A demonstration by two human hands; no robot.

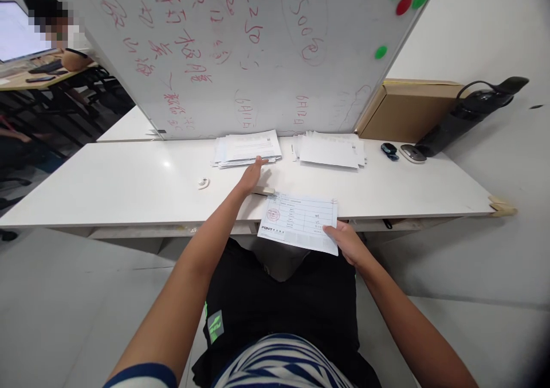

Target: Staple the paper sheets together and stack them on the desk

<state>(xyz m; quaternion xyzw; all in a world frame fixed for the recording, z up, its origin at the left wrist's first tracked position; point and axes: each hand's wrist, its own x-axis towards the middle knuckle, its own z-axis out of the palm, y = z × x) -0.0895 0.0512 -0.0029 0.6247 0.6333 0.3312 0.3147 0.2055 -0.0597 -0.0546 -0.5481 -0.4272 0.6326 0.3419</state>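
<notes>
My right hand [347, 242] grips a printed paper form [296, 222] by its lower right corner, thumb on top. The sheet has a table, a red round stamp and a "PONY" logo, and it hangs over the desk's front edge. My left hand [252, 175] reaches to the front edge of the left paper stack [251, 146], fingers stretched out; whether it touches the papers I cannot tell. Beside its wrist lies a small off-white bar-shaped object [263, 191], partly behind the form. To the right sits a second paper stack [329, 149].
A whiteboard [266, 50] with red writing and magnets stands behind the white desk [141, 176]. White earbud-like object [203, 183] lies left. At right are a watch [389, 151], a mouse [413, 153], a black bottle [459, 118] and a cardboard box [408, 110]. Another person [77, 60] sits far left.
</notes>
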